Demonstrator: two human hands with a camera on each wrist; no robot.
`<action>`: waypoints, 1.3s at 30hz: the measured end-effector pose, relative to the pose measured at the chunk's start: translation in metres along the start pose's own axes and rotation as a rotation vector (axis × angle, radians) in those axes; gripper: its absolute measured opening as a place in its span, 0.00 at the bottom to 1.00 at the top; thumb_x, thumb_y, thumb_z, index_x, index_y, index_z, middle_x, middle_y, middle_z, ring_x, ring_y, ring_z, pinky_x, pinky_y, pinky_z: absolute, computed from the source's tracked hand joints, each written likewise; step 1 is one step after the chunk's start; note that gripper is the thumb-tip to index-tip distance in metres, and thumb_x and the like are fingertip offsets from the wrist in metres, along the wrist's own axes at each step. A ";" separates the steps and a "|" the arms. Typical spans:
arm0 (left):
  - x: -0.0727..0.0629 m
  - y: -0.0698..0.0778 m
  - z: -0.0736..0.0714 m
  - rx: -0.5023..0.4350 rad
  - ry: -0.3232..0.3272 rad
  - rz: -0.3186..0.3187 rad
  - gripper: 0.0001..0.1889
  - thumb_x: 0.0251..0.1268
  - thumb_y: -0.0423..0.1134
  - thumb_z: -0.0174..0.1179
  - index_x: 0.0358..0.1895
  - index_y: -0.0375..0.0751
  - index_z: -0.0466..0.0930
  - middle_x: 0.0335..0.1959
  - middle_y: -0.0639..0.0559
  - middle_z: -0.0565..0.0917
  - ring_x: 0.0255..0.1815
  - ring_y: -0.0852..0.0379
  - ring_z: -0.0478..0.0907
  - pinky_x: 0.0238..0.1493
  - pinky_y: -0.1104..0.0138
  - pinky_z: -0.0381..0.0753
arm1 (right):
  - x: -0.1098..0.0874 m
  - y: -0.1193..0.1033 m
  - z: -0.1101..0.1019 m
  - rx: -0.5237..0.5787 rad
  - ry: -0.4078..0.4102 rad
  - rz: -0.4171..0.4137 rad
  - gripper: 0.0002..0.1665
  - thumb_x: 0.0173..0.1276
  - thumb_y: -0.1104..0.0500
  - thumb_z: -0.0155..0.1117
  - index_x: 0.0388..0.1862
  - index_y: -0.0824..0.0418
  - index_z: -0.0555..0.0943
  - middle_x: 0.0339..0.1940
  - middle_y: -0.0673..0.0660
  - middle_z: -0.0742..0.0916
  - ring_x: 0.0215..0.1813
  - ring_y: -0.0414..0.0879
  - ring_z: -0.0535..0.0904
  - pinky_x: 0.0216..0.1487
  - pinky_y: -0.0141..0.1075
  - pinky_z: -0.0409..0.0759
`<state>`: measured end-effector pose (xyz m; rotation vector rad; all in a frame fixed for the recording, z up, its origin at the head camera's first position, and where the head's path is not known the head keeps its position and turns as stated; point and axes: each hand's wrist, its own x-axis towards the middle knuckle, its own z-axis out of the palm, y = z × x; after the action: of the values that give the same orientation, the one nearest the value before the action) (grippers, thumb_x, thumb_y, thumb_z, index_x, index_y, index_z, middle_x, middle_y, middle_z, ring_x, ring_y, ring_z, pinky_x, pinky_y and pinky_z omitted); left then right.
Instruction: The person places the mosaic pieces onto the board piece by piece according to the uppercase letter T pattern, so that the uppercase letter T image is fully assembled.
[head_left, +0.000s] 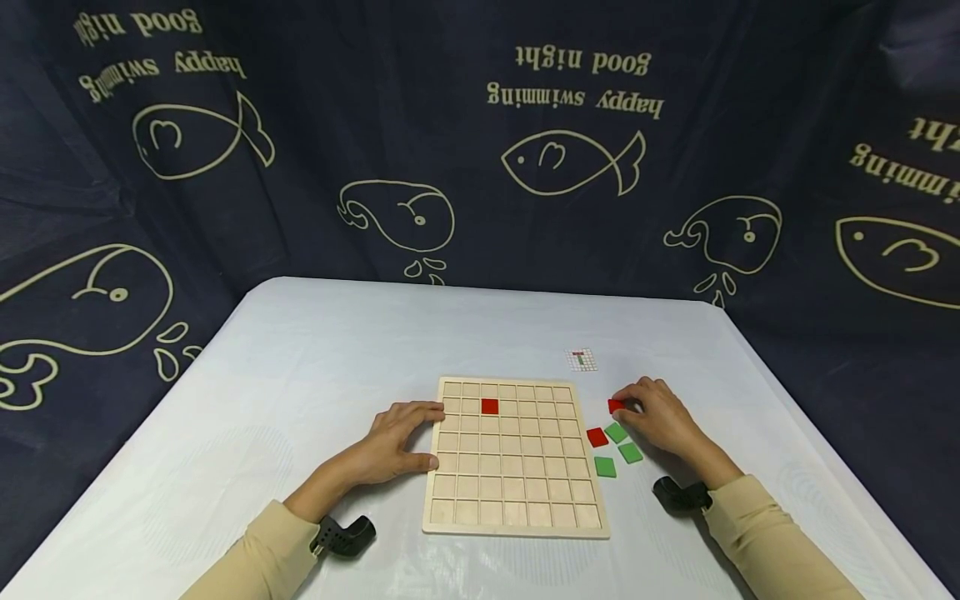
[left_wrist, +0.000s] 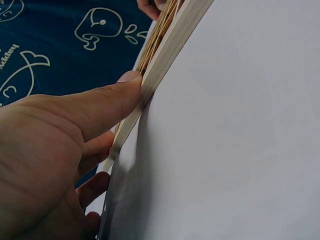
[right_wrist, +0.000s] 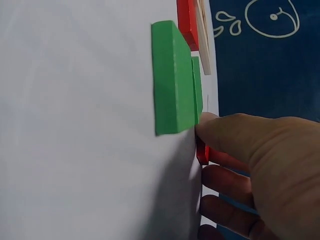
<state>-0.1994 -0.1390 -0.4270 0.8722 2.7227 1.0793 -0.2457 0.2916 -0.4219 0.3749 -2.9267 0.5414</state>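
A wooden grid board (head_left: pixel 517 532) lies on the table, with one red square tile (head_left: pixel 490 407) in a cell of its second row. My left hand (head_left: pixel 396 442) rests against the board's left edge, thumb and fingers spread apart along it. In the left wrist view the thumb (left_wrist: pixel 110 102) presses the wooden side. To the right of the board, my right hand (head_left: pixel 660 417) pinches another red tile (head_left: pixel 613 406) between thumb and fingers, low over the table. Beside it lie a third red tile (head_left: pixel 597 437) and green tiles (head_left: pixel 617 432), one of them nearest the right wrist camera (right_wrist: pixel 167 80).
A small printed card (head_left: pixel 581 360) with a coloured grid pattern lies beyond the board's top right corner. White cloth covers the table (head_left: pixel 360 333). A dark curtain (head_left: pixel 465 50) with fish and whale drawings hangs behind it. Each wrist wears a black camera mount (head_left: pixel 347 537).
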 end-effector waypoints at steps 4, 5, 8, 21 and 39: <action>0.000 -0.001 0.000 0.005 0.000 0.001 0.33 0.54 0.48 0.67 0.63 0.43 0.69 0.70 0.49 0.66 0.70 0.45 0.58 0.64 0.45 0.50 | 0.000 0.000 0.001 0.000 0.003 -0.003 0.12 0.56 0.59 0.70 0.40 0.60 0.85 0.34 0.55 0.81 0.39 0.47 0.69 0.36 0.36 0.65; 0.000 -0.001 0.001 0.006 0.000 0.001 0.33 0.54 0.48 0.67 0.63 0.43 0.69 0.70 0.49 0.66 0.70 0.45 0.58 0.64 0.46 0.50 | 0.000 0.000 0.001 0.000 0.003 -0.002 0.12 0.56 0.58 0.70 0.40 0.60 0.85 0.34 0.55 0.81 0.39 0.47 0.69 0.36 0.36 0.65; 0.001 -0.002 0.001 0.008 -0.001 -0.001 0.33 0.54 0.48 0.67 0.64 0.43 0.69 0.70 0.50 0.65 0.70 0.45 0.57 0.64 0.45 0.50 | 0.000 0.000 0.001 -0.003 0.002 -0.002 0.13 0.56 0.58 0.70 0.40 0.60 0.85 0.34 0.55 0.81 0.39 0.47 0.69 0.36 0.37 0.65; 0.000 -0.003 0.001 -0.001 -0.004 0.008 0.33 0.54 0.49 0.67 0.64 0.43 0.69 0.70 0.50 0.65 0.70 0.45 0.57 0.64 0.45 0.50 | 0.002 -0.002 -0.002 -0.012 0.009 -0.006 0.12 0.56 0.58 0.70 0.40 0.61 0.85 0.35 0.56 0.82 0.39 0.49 0.71 0.38 0.38 0.67; 0.001 -0.004 0.002 0.007 -0.005 0.008 0.33 0.54 0.49 0.67 0.64 0.44 0.69 0.70 0.50 0.65 0.70 0.45 0.57 0.63 0.45 0.50 | 0.007 -0.030 -0.009 0.043 0.001 -0.020 0.14 0.58 0.57 0.69 0.42 0.61 0.84 0.41 0.58 0.84 0.47 0.53 0.74 0.47 0.50 0.73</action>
<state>-0.2016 -0.1395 -0.4303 0.8858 2.7229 1.0676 -0.2433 0.2659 -0.4024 0.4082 -2.9110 0.6027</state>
